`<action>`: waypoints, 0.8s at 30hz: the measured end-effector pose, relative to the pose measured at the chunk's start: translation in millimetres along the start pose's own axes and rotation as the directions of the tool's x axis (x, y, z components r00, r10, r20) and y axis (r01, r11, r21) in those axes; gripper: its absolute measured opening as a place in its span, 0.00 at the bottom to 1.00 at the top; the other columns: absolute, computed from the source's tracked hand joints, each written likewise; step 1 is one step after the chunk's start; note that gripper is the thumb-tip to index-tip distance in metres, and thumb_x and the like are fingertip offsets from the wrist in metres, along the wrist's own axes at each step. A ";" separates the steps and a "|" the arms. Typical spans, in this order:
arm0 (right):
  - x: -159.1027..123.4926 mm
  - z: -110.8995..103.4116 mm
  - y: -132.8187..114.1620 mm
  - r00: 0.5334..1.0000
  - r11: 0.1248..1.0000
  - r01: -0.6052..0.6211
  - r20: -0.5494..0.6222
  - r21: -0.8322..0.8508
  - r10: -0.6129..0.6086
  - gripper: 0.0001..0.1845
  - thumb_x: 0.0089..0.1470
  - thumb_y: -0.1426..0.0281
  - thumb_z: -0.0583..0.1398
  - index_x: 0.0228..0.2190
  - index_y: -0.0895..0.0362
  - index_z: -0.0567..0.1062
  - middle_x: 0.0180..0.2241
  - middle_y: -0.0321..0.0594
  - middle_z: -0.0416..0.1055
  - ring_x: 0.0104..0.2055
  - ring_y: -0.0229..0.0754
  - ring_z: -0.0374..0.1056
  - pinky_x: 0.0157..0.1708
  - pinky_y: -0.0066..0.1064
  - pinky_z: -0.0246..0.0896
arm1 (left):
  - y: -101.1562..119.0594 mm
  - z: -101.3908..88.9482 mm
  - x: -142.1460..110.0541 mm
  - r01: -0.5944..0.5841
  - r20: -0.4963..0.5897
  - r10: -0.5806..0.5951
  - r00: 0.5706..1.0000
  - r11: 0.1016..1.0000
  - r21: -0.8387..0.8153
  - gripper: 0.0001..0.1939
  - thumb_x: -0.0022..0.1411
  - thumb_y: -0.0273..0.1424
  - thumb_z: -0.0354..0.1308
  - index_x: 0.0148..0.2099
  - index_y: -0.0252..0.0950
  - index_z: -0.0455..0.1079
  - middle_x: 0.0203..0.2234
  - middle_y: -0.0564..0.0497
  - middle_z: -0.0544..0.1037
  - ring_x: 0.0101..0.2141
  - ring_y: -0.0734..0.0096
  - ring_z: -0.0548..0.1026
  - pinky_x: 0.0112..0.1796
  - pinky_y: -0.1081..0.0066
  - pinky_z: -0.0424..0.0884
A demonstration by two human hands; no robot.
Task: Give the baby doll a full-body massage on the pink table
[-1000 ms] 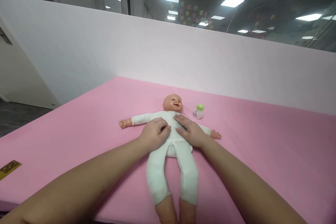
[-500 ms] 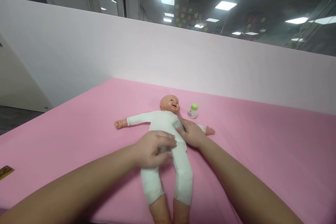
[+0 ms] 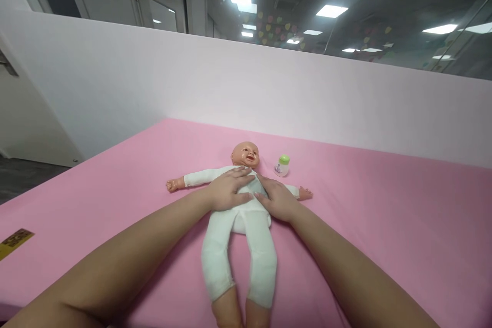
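A baby doll (image 3: 242, 236) in a white bodysuit lies on its back on the pink mat (image 3: 384, 215), arms out, head away from me. My left hand (image 3: 228, 189) lies flat on the doll's chest, fingers stretched toward its chin. My right hand (image 3: 277, 198) rests flat on the doll's belly and side, fingers pointing left and touching the left hand's fingers. Neither hand grips anything.
A small white bottle with a green cap (image 3: 282, 165) stands upright just right of the doll's head. A white partition wall (image 3: 269, 87) runs behind the mat. A yellow tag (image 3: 13, 242) lies at the mat's left edge.
My left hand moved up from the doll's hips to its chest and flattened. The right hand stayed on the belly. The view shifted slightly.
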State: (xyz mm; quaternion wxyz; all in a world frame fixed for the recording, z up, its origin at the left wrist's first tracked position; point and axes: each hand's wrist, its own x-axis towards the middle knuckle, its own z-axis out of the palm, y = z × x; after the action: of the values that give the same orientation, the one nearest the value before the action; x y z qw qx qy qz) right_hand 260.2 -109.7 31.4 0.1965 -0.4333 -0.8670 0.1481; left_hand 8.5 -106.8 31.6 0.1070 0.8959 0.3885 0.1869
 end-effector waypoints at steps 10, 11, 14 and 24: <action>-2.0 11.5 7.1 0.996 0.997 -0.052 -0.078 -0.063 0.047 0.37 0.69 0.51 0.54 0.71 0.57 0.60 0.71 0.52 0.58 0.73 0.60 0.53 0.70 0.58 0.49 | -34.8 3.0 -14.9 0.264 -0.252 -0.296 0.921 0.952 -0.152 0.29 0.73 0.46 0.50 0.69 0.39 0.69 0.63 0.47 0.74 0.62 0.54 0.73 0.64 0.57 0.66; -4.6 10.2 2.3 0.995 0.997 -0.035 -0.092 -0.067 0.029 0.37 0.69 0.51 0.54 0.70 0.58 0.61 0.72 0.52 0.56 0.74 0.61 0.50 0.71 0.59 0.47 | -36.4 2.8 -14.7 0.262 -0.255 -0.295 0.921 0.952 -0.156 0.28 0.73 0.46 0.50 0.68 0.40 0.69 0.63 0.47 0.74 0.61 0.55 0.73 0.63 0.57 0.66; -18.6 1.0 -29.1 0.964 0.980 0.197 -0.181 0.003 -0.193 0.30 0.69 0.55 0.56 0.65 0.57 0.69 0.69 0.52 0.61 0.72 0.58 0.55 0.70 0.57 0.51 | -36.0 2.5 -13.1 0.250 -0.261 -0.286 0.922 0.954 -0.163 0.28 0.73 0.44 0.50 0.68 0.39 0.69 0.63 0.48 0.75 0.61 0.55 0.73 0.64 0.57 0.66; -32.8 -0.9 -79.5 0.865 0.835 0.489 -0.012 0.252 -0.502 0.22 0.69 0.59 0.56 0.58 0.54 0.76 0.59 0.48 0.75 0.64 0.51 0.69 0.71 0.54 0.49 | -31.5 4.2 -12.6 0.233 -0.243 -0.289 0.926 0.944 -0.234 0.29 0.72 0.42 0.50 0.70 0.37 0.68 0.65 0.46 0.72 0.64 0.55 0.71 0.66 0.57 0.64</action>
State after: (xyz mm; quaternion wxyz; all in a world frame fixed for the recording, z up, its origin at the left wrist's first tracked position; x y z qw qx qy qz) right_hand 223.4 -182.3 59.2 0.2566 -0.1622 -0.9293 0.2102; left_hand -18.3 -95.0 14.0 0.1662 0.7859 0.4949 0.3314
